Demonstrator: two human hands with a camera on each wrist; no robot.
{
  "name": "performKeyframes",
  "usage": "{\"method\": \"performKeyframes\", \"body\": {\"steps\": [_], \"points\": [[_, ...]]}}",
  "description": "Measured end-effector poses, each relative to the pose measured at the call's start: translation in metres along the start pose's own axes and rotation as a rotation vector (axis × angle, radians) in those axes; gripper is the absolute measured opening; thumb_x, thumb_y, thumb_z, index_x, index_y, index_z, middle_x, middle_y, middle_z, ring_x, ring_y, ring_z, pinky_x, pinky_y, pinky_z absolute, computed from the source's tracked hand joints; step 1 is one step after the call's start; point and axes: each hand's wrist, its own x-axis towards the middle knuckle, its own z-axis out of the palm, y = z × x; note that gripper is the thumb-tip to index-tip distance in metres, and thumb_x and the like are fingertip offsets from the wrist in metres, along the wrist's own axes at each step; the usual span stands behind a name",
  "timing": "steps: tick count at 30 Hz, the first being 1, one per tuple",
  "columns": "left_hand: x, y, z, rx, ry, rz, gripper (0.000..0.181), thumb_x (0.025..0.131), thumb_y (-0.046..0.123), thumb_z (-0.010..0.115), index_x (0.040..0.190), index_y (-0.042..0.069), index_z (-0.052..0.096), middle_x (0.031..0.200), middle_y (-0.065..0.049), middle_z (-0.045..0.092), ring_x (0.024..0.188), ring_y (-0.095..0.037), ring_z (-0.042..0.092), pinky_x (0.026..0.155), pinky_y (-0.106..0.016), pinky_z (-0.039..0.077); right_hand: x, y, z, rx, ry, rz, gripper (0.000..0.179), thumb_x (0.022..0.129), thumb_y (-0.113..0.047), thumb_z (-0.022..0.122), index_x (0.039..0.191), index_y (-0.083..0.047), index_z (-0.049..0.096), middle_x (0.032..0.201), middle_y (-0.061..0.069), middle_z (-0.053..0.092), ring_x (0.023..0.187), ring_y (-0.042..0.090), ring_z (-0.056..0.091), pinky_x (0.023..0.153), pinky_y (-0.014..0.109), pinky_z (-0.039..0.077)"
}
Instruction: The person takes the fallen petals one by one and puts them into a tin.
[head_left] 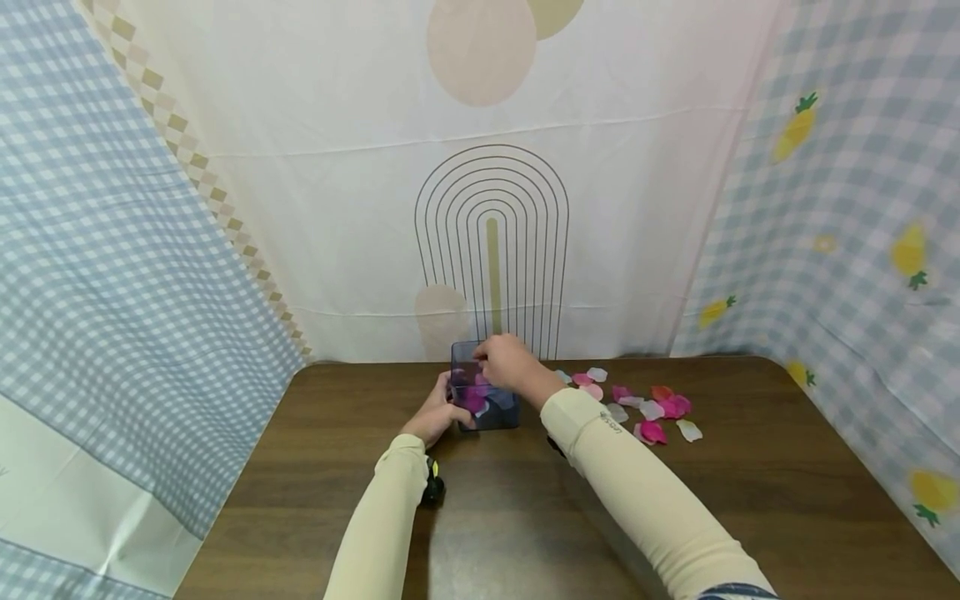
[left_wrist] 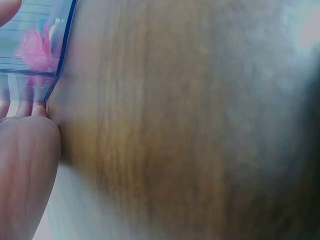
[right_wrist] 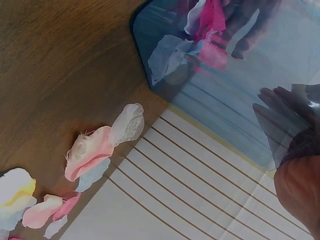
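Note:
My left hand (head_left: 435, 415) grips a see-through blue plastic box (head_left: 501, 417) at its left side, with the thumb along the front. Pink and white petals (head_left: 474, 402) lie inside the box and show through its wall. Over the box's mouth is my right hand (head_left: 513, 364), its fingers bent and pointing left. I cannot tell whether a petal is between those fingers. In the right wrist view, the right hand (right_wrist: 300, 192) shows at the right edge beside the box wall (right_wrist: 220, 115), and more petals (right_wrist: 205, 42) are visible through the plastic.
Loose petals (head_left: 651, 410) in pink, white and red are scattered on the brown wooden table (head_left: 750, 500) to the right of the box. A patterned cloth (head_left: 360, 250) hangs behind the table's back edge. Checked cloths (head_left: 840, 208) hang at both sides.

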Motion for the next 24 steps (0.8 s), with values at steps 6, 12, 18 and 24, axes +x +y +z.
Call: {"method": "performKeyframes", "body": {"steps": [6,12,18,24], "points": [[-0.001,0.001,0.000,0.010,0.004,0.006,0.098,0.066,-0.009,0.073,0.153,0.010,0.032,0.155,-0.019,0.046,0.131,-0.033,0.058,0.114,-0.042,0.043,0.000,0.000,0.000,0.008,0.002,0.013,0.031,0.102,-0.008,0.060,0.129,-0.007,0.077,0.129,0.011,0.078,0.120,0.028,0.073,0.102,0.043,0.059],[-0.002,0.002,0.001,0.005,0.007,0.007,0.096,0.067,-0.009,0.072,0.153,0.010,0.032,0.154,-0.020,0.048,0.127,-0.031,0.059,0.103,-0.034,0.049,-0.001,0.000,0.001,0.040,0.018,0.024,0.031,0.104,-0.008,0.059,0.129,-0.007,0.076,0.132,0.011,0.077,0.124,0.029,0.071,0.105,0.044,0.058],[-0.001,0.002,0.001,0.012,0.008,0.012,0.099,0.065,-0.009,0.074,0.153,0.009,0.032,0.153,-0.019,0.047,0.128,-0.030,0.057,0.104,-0.033,0.046,-0.008,0.007,0.000,0.120,0.099,-0.020,0.029,0.108,-0.011,0.057,0.131,-0.005,0.075,0.133,0.013,0.076,0.122,0.028,0.072,0.104,0.046,0.058],[-0.002,0.003,0.002,0.013,0.011,0.008,0.099,0.065,-0.008,0.075,0.152,0.010,0.032,0.153,-0.018,0.046,0.128,-0.031,0.057,0.111,-0.039,0.043,-0.030,0.024,-0.021,0.141,0.158,-0.119,0.031,0.107,-0.011,0.059,0.135,-0.004,0.072,0.129,0.014,0.075,0.118,0.030,0.071,0.103,0.049,0.058]]}}
